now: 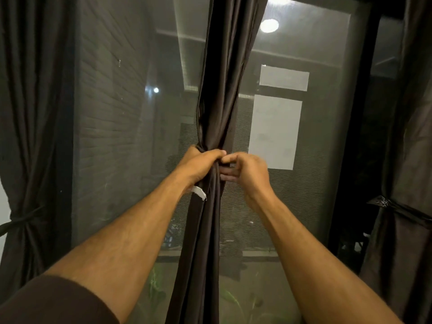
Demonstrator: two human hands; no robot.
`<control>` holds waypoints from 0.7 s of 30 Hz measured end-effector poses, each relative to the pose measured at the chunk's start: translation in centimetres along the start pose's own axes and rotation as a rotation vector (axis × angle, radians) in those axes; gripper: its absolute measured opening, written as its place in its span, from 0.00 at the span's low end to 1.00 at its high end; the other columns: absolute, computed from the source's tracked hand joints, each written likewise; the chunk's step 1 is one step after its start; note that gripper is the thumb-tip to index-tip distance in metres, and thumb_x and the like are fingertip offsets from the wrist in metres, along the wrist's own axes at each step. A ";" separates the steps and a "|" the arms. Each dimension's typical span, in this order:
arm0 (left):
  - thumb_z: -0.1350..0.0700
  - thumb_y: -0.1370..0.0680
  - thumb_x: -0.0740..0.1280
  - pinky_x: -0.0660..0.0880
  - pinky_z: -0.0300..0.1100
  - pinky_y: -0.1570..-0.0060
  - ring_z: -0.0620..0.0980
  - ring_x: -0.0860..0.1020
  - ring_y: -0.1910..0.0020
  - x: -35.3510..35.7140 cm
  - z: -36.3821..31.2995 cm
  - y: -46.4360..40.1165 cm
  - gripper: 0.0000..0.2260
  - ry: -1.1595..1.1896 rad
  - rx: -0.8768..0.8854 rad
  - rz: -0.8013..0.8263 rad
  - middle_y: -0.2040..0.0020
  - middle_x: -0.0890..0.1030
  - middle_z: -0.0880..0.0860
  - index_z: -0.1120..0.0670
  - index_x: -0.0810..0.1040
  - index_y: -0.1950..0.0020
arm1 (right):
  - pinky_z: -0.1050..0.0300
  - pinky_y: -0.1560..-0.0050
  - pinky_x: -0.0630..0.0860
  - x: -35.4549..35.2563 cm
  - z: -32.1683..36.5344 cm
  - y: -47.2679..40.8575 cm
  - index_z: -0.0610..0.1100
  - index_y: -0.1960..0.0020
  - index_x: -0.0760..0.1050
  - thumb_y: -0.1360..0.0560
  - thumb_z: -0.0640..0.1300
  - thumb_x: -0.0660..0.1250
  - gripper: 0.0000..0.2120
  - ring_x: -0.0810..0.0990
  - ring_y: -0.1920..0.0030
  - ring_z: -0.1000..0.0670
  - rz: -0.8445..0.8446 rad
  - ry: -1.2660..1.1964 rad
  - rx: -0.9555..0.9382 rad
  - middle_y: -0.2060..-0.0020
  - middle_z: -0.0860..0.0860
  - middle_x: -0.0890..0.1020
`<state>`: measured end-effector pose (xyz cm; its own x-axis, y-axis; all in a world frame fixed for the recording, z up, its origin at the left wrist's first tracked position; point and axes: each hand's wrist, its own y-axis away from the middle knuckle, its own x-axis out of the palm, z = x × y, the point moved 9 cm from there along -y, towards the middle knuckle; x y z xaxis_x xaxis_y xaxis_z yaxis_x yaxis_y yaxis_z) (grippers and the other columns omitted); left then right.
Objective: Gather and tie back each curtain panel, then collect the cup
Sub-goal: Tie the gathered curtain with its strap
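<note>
Hands, left hand (198, 163) and right hand (247, 170), grip middle curtain (217, 90); white tag (199, 192) unreadable.

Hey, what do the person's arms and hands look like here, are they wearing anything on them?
Both forearms are bare up to the hands. The left hand and right hand show no gloves, rings, watch or bands. The only clothing visible is a dark brown sleeve covering the left upper arm at the lower left edge of the view.
</note>
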<state>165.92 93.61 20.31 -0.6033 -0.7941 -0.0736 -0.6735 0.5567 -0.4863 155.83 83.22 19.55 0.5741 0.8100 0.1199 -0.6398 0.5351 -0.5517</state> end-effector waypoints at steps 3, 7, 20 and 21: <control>0.52 0.35 0.75 0.84 0.47 0.61 0.53 0.87 0.62 -0.6 0.5 -0.1 0.13 0.043 -0.109 -0.024 0.61 0.88 0.55 0.54 0.85 0.53 | 0.44 0.45 0.82 -2.0 0.7 -2.6 0.40 0.38 0.75 0.21 0.33 0.61 0.13 0.84 0.45 0.45 -0.170 0.166 -0.031 0.44 0.43 0.81; 0.55 0.39 0.73 0.80 0.44 0.68 0.55 0.84 0.68 -0.5 0.2 0.2 0.12 0.013 -0.207 0.095 0.65 0.84 0.58 0.59 0.84 0.57 | 0.41 0.34 0.76 0.5 0.0 -5.2 0.37 0.32 0.77 0.19 0.38 0.56 0.19 0.80 0.39 0.40 0.061 0.088 0.160 0.37 0.36 0.82; 0.48 0.22 0.68 0.79 0.46 0.47 0.52 0.83 0.48 -0.2 -1.3 0.8 0.16 -0.394 0.077 -0.165 0.50 0.85 0.51 0.52 0.80 0.36 | 0.44 0.34 0.79 3.4 -1.4 -5.1 0.36 0.37 0.79 0.21 0.24 0.53 0.21 0.82 0.38 0.39 0.356 0.057 0.171 0.38 0.36 0.82; 0.48 0.22 0.67 0.80 0.44 0.48 0.48 0.83 0.49 0.1 -1.3 0.8 0.15 -0.391 0.083 -0.128 0.50 0.85 0.51 0.50 0.80 0.36 | 0.47 0.36 0.80 3.6 -1.3 -5.1 0.35 0.36 0.78 0.22 0.23 0.53 0.22 0.82 0.37 0.39 0.382 0.055 0.171 0.38 0.36 0.83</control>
<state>164.79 94.32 21.05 -0.2985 -0.8971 -0.3256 -0.6858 0.4389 -0.5805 161.84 83.13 21.74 0.3022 0.9465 -0.1132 -0.8849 0.2344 -0.4025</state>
